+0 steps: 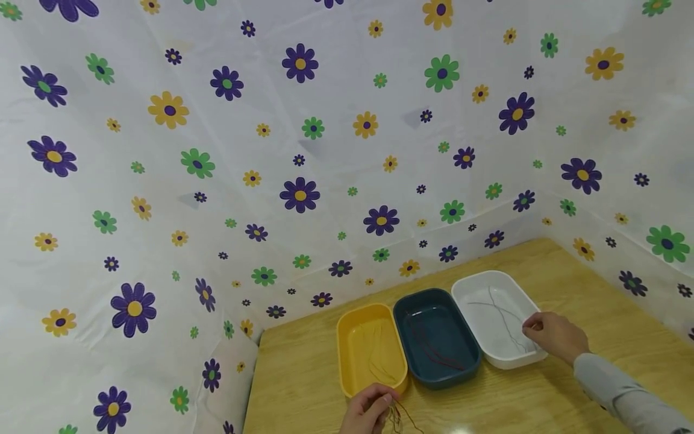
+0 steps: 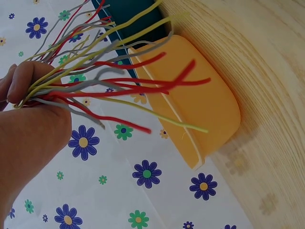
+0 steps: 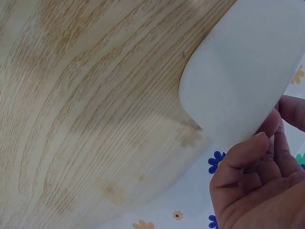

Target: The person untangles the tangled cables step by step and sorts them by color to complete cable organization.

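Observation:
My left hand (image 1: pixel 368 410) is at the near end of the yellow tray, pinching a bundle of thin red, yellow and grey wires (image 2: pixel 95 90) between thumb and fingers. The loose ends fan out in the left wrist view. Over the near right rim of the white tray (image 1: pixel 496 360) is my right hand (image 1: pixel 558 336), its fingers curled toward the thumb; I cannot tell whether they hold a wire. Grey wires (image 1: pixel 501 310) lie crossed in that tray. Red wires (image 1: pixel 441 359) are in the dark blue tray (image 1: pixel 438 381), yellow wires (image 1: pixel 375 361) in the yellow tray (image 1: pixel 345 355).
The three trays stand side by side on a wood-grain table (image 1: pixel 295 380), yellow on the left, dark blue in the middle, white on the right. A white flower-print sheet (image 1: pixel 336 157) hangs behind the table and along both sides.

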{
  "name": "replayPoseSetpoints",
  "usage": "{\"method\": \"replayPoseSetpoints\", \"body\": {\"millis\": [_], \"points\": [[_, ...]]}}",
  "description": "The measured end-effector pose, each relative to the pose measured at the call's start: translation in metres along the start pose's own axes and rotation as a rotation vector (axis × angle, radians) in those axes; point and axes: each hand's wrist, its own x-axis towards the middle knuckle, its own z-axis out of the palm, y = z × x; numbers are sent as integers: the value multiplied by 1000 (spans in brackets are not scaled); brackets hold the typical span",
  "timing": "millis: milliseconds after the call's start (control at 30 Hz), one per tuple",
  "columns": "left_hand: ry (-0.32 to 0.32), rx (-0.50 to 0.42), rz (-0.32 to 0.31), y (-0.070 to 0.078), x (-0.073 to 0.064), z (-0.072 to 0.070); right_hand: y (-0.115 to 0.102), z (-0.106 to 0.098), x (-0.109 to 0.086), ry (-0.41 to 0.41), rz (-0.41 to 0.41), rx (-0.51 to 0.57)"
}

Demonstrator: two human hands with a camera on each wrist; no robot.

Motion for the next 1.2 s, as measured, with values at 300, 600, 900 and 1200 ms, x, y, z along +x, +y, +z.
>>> {"method": "replayPoseSetpoints", "body": {"millis": [300,600,900,1200], "points": [[15,-8,-10,2,0,3,-4,2,-4,-1,-34,23],[-27,-2,8,4,1,3,-28,12,-18,27,-129,52],[-78,0,38,12,4,10,-74,28,-40,24,-287,91],[-95,-6,27,14,6,18,-109,43,-63,-52,-439,169]]}}
